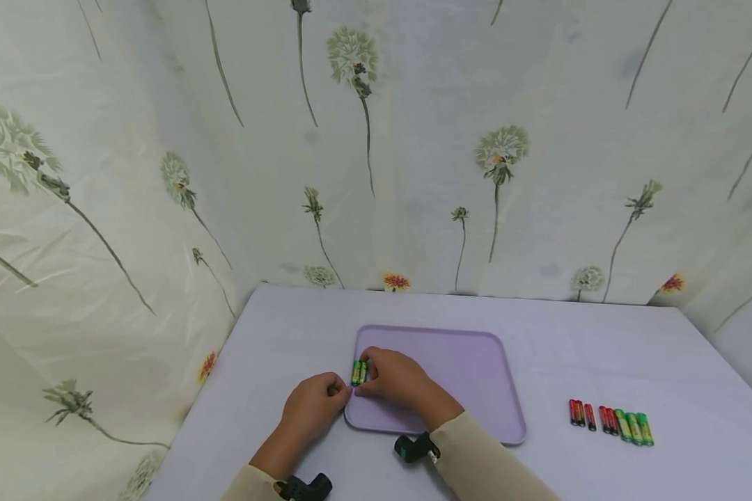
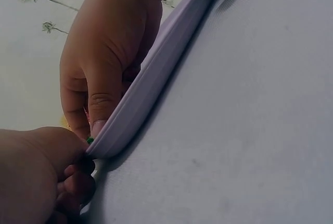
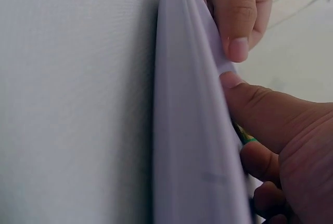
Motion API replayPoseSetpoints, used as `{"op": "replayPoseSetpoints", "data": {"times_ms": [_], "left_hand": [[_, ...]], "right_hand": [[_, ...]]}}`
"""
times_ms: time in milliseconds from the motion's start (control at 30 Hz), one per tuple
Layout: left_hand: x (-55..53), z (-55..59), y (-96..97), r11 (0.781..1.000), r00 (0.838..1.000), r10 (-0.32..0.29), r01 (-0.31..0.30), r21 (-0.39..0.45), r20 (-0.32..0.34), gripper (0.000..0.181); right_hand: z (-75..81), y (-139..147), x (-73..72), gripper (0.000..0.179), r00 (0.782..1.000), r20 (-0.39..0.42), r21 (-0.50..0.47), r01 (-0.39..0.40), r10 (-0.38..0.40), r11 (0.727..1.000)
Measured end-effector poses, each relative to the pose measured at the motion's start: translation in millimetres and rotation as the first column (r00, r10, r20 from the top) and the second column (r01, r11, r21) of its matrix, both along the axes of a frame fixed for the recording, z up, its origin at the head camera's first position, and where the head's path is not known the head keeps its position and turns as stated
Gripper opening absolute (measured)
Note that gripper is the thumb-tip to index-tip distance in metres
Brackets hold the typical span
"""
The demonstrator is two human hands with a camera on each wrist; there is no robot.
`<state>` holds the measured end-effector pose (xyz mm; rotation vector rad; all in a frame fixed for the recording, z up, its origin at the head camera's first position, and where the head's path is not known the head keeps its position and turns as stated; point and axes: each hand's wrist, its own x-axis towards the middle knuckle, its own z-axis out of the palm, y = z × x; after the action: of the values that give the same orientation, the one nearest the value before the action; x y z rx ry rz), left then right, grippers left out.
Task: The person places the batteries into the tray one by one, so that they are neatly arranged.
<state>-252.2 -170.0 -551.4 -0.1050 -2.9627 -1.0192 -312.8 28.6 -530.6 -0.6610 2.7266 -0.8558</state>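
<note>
Two green batteries [image 1: 356,374] stand side by side inside the left rim of a lavender tray [image 1: 451,376]. My right hand [image 1: 397,379] reaches over the tray and pinches the green batteries, fingers at their far end and thumb at the near end. In the right wrist view, my right thumb [image 3: 255,96] lies along the tray's raised edge, with a bit of green behind it. Close by, my left hand [image 1: 316,403] has its curled fingers and thumb at the tray's left rim. The left wrist view has this thumb [image 2: 67,143] right at the rim's corner.
To the right of the tray, several red-and-black batteries [image 1: 590,417] and green batteries [image 1: 634,428] lie in a row on the white table [image 1: 558,355]. Black wrist cameras [image 1: 413,449] hang at both sleeves. A flower-patterned cloth [image 1: 413,139] stands behind the table.
</note>
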Motion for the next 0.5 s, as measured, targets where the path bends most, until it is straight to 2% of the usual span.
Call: {"op": "replayPoseSetpoints", "data": {"times_ms": [267,500], "left_hand": [[0.0,0.8,2.0,1.0,1.0,0.004,-0.004,-0.005,-0.014,0.022],[-1.5,-1.7,1.0,1.0,1.0,0.012,-0.012,-0.023,-0.019,0.022]], "right_hand": [[-0.3,4.8,-0.1,0.061,1.0,0.014,-0.032,-0.007,0.007,0.999],[1.4,12.6,-0.7,0.066,0.998,0.06,-0.07,-0.029,0.033,0.997]]}}
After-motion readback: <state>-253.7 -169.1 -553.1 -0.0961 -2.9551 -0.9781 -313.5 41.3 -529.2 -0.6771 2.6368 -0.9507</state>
